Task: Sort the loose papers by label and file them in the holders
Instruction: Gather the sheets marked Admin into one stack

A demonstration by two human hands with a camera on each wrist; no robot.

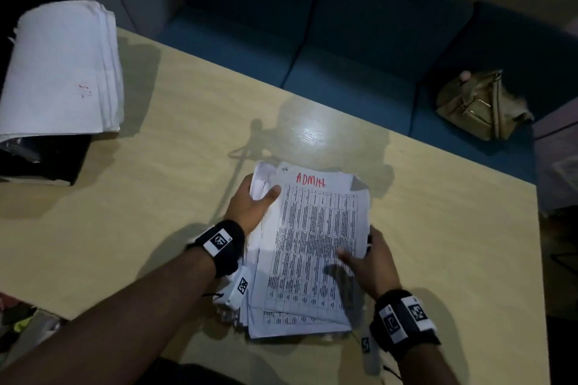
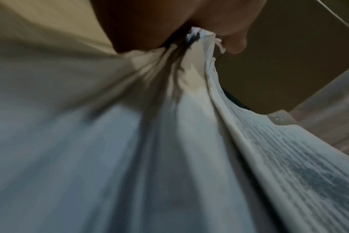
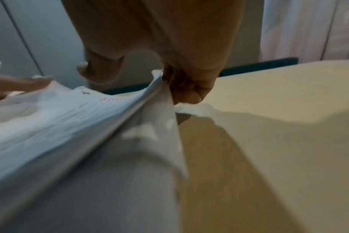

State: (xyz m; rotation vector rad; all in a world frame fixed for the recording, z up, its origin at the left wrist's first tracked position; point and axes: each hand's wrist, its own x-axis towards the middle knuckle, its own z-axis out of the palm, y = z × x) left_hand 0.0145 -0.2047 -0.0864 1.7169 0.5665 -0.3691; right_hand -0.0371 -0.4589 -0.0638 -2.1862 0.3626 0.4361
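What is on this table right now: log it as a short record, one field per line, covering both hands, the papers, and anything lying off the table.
top sheet: printed table with ADMIN handwritten in red, on the paper stack
left hand: grips the stack's far left corner, thumb on top
right hand: grips the stack's right edge, thumb on top
stack position: on the table, near the person
second pile: white sheets at far left, on a black holder
off the table: olive bag on the blue sofa
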